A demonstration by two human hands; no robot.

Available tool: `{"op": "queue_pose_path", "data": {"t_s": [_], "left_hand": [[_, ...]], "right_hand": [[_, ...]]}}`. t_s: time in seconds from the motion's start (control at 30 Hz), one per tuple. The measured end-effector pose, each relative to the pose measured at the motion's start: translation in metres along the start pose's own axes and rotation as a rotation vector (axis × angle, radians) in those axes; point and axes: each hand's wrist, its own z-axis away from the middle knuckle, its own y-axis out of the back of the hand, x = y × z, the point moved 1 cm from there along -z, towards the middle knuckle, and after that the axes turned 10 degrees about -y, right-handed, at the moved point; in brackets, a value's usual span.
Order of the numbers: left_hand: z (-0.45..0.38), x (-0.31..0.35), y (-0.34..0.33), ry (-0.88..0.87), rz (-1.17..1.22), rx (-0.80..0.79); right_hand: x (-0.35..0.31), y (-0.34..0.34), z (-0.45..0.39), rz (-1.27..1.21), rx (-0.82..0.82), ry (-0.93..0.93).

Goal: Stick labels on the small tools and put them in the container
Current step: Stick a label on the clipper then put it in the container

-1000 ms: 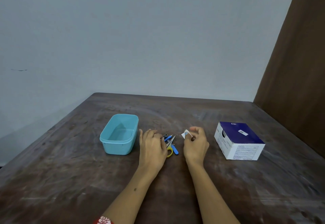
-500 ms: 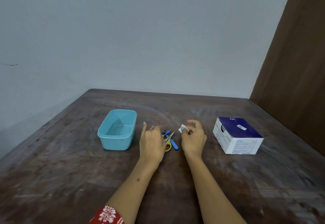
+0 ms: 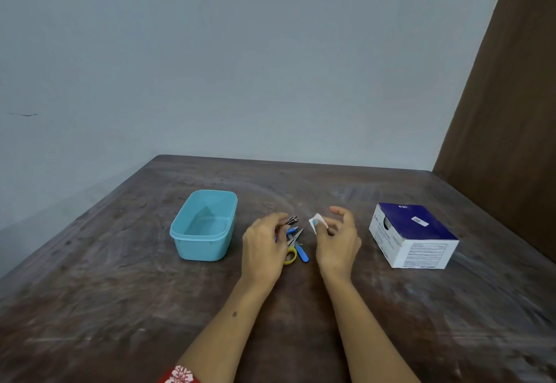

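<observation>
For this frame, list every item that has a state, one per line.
blue container: lidless, upright, nothing visible inside.
left hand: holds a small dark metal tool raised above the pile.
right hand: pinches a white label, not yet stuck on.
scissors: lying on the table, blades closed.
blue-handled tool: lying beside the scissors.
white and blue box: closed, upright.

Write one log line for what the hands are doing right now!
left hand: holds small metal tool | right hand: pinches white label | scissors: on table | blue container: empty
</observation>
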Motion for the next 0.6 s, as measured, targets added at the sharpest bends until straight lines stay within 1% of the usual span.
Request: {"op": "queue_pose_path", "data": {"t_s": [0.1, 0.17, 0.3, 0.43, 0.6], "left_hand": [[0.000, 0.004, 0.001, 0.051, 0.149, 0.093], [0.000, 0.007, 0.001, 0.098, 0.212, 0.113], [0.002, 0.008, 0.000, 0.160, 0.269, 0.097], [0.002, 0.007, -0.002, 0.244, 0.394, 0.062], [0.003, 0.004, -0.003, 0.310, 0.508, 0.097]], "right_hand": [[-0.003, -0.002, 0.009, -0.031, 0.001, 0.021], [-0.004, -0.004, 0.014, -0.032, -0.008, 0.050], [-0.005, -0.004, 0.019, -0.036, -0.029, 0.152], [-0.012, -0.005, 0.028, -0.135, -0.036, 0.157], [-0.016, -0.006, 0.036, -0.222, -0.083, 0.198]]}}
